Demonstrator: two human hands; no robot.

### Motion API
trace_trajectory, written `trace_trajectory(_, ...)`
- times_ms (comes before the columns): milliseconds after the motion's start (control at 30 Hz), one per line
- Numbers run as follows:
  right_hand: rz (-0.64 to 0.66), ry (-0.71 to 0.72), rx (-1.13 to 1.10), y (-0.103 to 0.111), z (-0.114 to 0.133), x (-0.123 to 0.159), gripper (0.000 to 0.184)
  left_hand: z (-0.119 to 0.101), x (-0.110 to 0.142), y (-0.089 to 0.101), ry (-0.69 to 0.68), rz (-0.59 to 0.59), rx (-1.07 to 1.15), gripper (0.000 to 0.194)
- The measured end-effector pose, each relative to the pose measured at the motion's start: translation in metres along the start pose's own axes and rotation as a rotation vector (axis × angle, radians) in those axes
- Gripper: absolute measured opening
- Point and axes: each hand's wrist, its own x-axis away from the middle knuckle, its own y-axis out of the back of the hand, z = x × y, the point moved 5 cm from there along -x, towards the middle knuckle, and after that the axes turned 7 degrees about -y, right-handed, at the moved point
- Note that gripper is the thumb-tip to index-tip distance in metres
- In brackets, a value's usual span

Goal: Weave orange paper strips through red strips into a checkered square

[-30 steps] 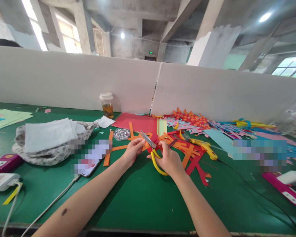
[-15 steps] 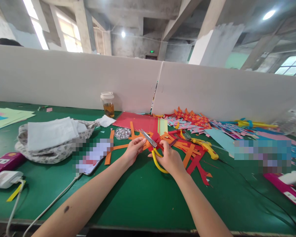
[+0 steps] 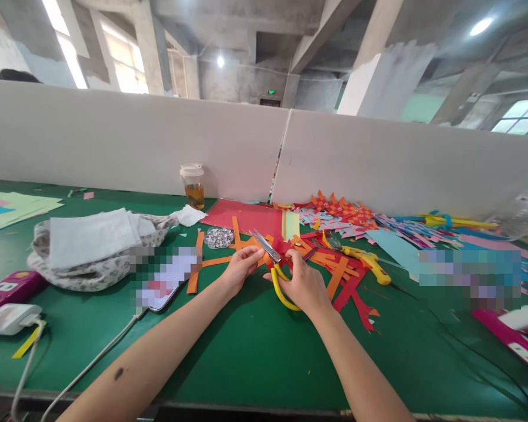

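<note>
Green table bears lidded cup, amber liquid inside; right hand grips scissors, left hand hold unclear

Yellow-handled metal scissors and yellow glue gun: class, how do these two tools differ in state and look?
The yellow-handled metal scissors are held in the person's right hand, while the yellow glue gun lies unheld on the green table. The scissors have slim silver blades; the glue gun has a thicker, gun-shaped body. A thin black cord trails from the glue gun; none shows on the scissors. Both have yellow handles.
</note>
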Motion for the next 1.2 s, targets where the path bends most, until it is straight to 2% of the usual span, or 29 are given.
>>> trace_trajectory(1200, -0.054, 0.019, 0.048, -0.0012, -0.0022, -0.0006, 0.045, -0.0018, 0.0007, -0.0025, 0.01, 0.009, -0.004, 0.03)
